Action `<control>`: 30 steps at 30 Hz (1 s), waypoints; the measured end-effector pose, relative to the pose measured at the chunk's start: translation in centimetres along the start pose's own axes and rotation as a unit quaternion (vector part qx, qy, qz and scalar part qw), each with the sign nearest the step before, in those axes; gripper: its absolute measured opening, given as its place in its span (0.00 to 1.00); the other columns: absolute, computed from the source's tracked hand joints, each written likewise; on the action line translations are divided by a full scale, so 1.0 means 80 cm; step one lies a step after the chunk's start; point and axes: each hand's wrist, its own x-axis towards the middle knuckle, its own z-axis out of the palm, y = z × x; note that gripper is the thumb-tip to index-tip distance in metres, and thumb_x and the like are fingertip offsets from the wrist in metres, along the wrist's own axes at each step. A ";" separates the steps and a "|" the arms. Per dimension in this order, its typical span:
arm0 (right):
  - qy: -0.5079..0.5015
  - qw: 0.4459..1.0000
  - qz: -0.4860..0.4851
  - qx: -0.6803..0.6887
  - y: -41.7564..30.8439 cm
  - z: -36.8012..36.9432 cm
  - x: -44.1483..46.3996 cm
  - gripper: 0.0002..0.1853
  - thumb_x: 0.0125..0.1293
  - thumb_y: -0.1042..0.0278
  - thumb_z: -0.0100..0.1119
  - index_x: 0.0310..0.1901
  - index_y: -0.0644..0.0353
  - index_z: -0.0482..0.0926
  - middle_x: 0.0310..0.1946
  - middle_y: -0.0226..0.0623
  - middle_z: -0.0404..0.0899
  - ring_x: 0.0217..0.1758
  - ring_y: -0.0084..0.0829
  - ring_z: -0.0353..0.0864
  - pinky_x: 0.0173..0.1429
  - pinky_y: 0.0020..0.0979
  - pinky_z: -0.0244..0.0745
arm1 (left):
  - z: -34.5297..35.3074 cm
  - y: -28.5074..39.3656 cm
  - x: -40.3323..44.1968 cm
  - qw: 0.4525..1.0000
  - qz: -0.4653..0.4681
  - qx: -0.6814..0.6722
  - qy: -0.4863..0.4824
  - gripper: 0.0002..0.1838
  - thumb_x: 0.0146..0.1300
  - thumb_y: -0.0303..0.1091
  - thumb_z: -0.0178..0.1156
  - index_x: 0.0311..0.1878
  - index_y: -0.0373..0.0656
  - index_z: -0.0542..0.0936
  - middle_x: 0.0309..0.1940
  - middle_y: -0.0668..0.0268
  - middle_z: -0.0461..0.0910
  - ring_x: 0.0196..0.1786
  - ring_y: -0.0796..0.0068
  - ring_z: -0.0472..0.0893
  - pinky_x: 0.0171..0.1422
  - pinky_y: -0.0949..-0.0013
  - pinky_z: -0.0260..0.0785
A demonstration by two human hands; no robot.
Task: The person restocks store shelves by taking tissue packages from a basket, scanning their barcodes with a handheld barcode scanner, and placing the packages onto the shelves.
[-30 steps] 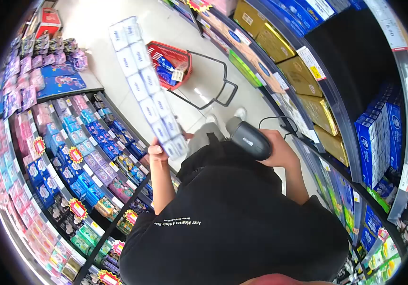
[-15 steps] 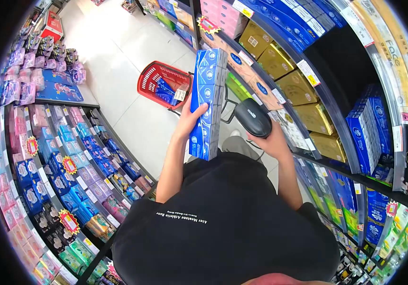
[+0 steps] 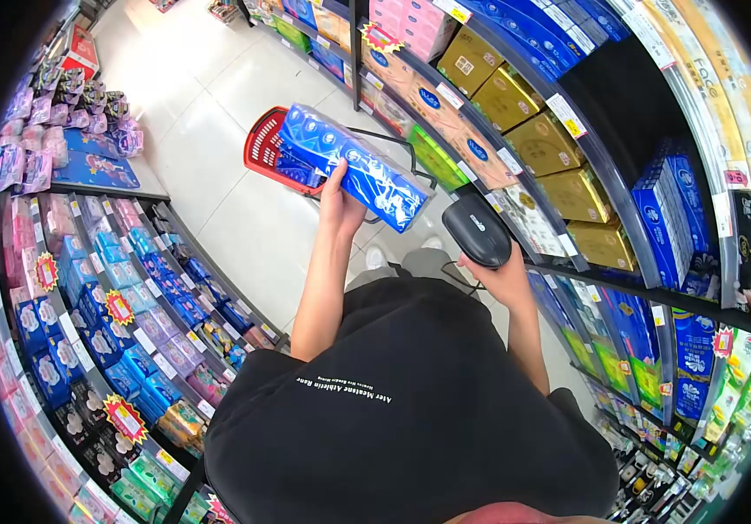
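Observation:
In the head view, my left hand (image 3: 341, 203) is closed round a long blue plastic-wrapped tissue pack (image 3: 386, 189), its thumb lying across the top. The pack slants from upper left to lower right, its far end over the red shopping basket (image 3: 262, 144). Part of the basket and the blue packs inside it are hidden beneath. My right hand (image 3: 498, 278) grips a black, rounded device that looks like a barcode scanner (image 3: 477, 230). Its handle is mostly hidden by my fingers, and a thin dark cord hangs near it.
Shelves of gold tissue boxes (image 3: 539, 162) and blue packs (image 3: 662, 223) curve along my right. On my left, a low shelf carries several rows of small packs (image 3: 135, 306). Pale floor tiles (image 3: 192, 113) run between them. A black basket handle (image 3: 412, 157) sticks out beside the basket.
The blue pack has turned from nearly upright to slanting, and its far end has swung left over the basket. My right hand and the scanner have shifted slightly down and right.

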 end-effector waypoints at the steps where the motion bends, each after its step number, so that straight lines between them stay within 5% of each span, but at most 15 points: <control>1: -0.008 1.000 -0.007 0.008 -0.002 0.002 -0.001 0.21 0.57 0.76 0.72 0.51 0.69 0.77 0.38 0.38 0.85 0.38 0.25 0.86 0.45 0.30 0.80 | -0.003 0.000 -0.004 1.000 0.013 -0.013 -0.001 0.22 0.69 0.36 0.61 0.62 0.39 0.73 0.57 0.61 0.80 0.62 0.61 0.78 0.72 0.52 0.64; 4: -0.033 0.999 -0.021 -0.006 -0.005 0.011 -0.003 0.21 0.57 0.75 0.72 0.51 0.69 0.77 0.38 0.38 0.85 0.37 0.25 0.86 0.45 0.30 0.80 | 0.001 0.001 -0.020 0.997 0.033 -0.046 -0.046 0.20 0.68 0.31 0.60 0.63 0.39 0.73 0.58 0.61 0.79 0.63 0.63 0.76 0.72 0.54 0.64; 8: -0.012 0.999 -0.037 0.011 0.010 0.021 -0.005 0.24 0.55 0.73 0.76 0.52 0.68 0.77 0.40 0.40 0.85 0.41 0.27 0.86 0.48 0.31 0.79 | 0.010 0.005 -0.036 0.973 0.060 -0.201 -0.094 0.40 0.35 0.33 0.56 0.62 0.39 0.75 0.61 0.58 0.78 0.66 0.57 0.74 0.77 0.51 0.57; 11: 0.024 0.996 -0.045 -0.073 0.048 0.011 -0.006 0.28 0.51 0.71 0.79 0.53 0.68 0.77 0.44 0.43 0.85 0.47 0.30 0.85 0.52 0.32 0.78 | 0.038 0.017 -0.056 0.949 0.078 -0.185 -0.241 0.29 0.48 0.44 0.60 0.54 0.39 0.74 0.40 0.63 0.76 0.49 0.63 0.77 0.68 0.54 0.64; 15: 0.055 0.996 -0.052 -0.050 0.070 0.014 -0.019 0.31 0.48 0.69 0.82 0.53 0.69 0.77 0.49 0.44 0.83 0.53 0.31 0.83 0.55 0.32 0.77 | 0.023 0.029 -0.050 0.920 -0.014 -0.271 -0.283 0.25 0.59 0.42 0.65 0.54 0.39 0.70 0.33 0.69 0.69 0.40 0.76 0.75 0.48 0.69 0.67; 18: -0.041 0.999 0.017 0.019 0.015 0.018 -0.026 0.24 0.53 0.73 0.78 0.49 0.69 0.77 0.39 0.38 0.86 0.45 0.27 0.85 0.51 0.29 0.79 | 0.011 0.032 -0.053 0.876 -0.132 -0.330 -0.328 0.30 0.63 0.44 0.66 0.59 0.36 0.66 0.27 0.67 0.70 0.26 0.77 0.75 0.35 0.73 0.69; 21: 0.035 0.994 -0.073 -0.069 0.034 0.028 -0.026 0.22 0.53 0.74 0.77 0.48 0.68 0.78 0.39 0.39 0.86 0.43 0.28 0.86 0.51 0.29 0.79 | 0.013 0.026 -0.061 0.890 -0.137 -0.217 -0.376 0.38 0.64 0.49 0.65 0.67 0.35 0.61 0.28 0.64 0.72 0.21 0.75 0.76 0.25 0.72 0.71; 22: -0.068 0.998 -0.008 -0.014 0.029 0.014 -0.028 0.30 0.49 0.72 0.81 0.53 0.68 0.75 0.47 0.42 0.83 0.47 0.31 0.84 0.53 0.31 0.78 | 0.013 0.022 -0.060 0.883 -0.158 -0.208 -0.391 0.38 0.66 0.51 0.62 0.68 0.34 0.59 0.28 0.63 0.73 0.20 0.74 0.77 0.24 0.72 0.71; 23: -0.062 0.998 -0.003 -0.014 0.045 0.014 -0.029 0.30 0.49 0.72 0.81 0.53 0.68 0.75 0.47 0.42 0.83 0.47 0.31 0.84 0.53 0.31 0.78 | 0.012 0.016 -0.060 0.874 -0.179 -0.200 -0.405 0.39 0.69 0.54 0.59 0.70 0.34 0.58 0.28 0.61 0.73 0.20 0.74 0.77 0.23 0.72 0.71; 25: 0.071 0.987 -0.073 -0.124 0.089 0.015 -0.027 0.33 0.49 0.72 0.81 0.55 0.68 0.73 0.48 0.44 0.82 0.48 0.33 0.85 0.54 0.32 0.78 | 0.015 0.005 -0.061 0.860 -0.204 -0.207 -0.419 0.38 0.71 0.53 0.56 0.70 0.33 0.58 0.28 0.61 0.73 0.20 0.74 0.77 0.23 0.72 0.71; 29: 0.070 0.997 -0.026 0.011 0.023 0.034 -0.023 0.25 0.55 0.75 0.76 0.53 0.69 0.75 0.37 0.39 0.86 0.41 0.30 0.86 0.52 0.30 0.78 | 0.030 0.009 -0.076 0.930 -0.165 -0.084 -0.318 0.33 0.74 0.52 0.50 0.68 0.31 0.65 0.29 0.64 0.69 0.22 0.75 0.69 0.28 0.71 0.63; 30: 0.070 0.994 -0.067 -0.041 0.022 0.032 -0.020 0.20 0.58 0.76 0.73 0.51 0.69 0.77 0.37 0.38 0.85 0.35 0.24 0.84 0.44 0.27 0.78 | 0.015 -0.001 -0.057 0.950 -0.124 -0.037 -0.285 0.33 0.73 0.56 0.50 0.64 0.34 0.69 0.30 0.65 0.71 0.23 0.75 0.68 0.28 0.71 0.61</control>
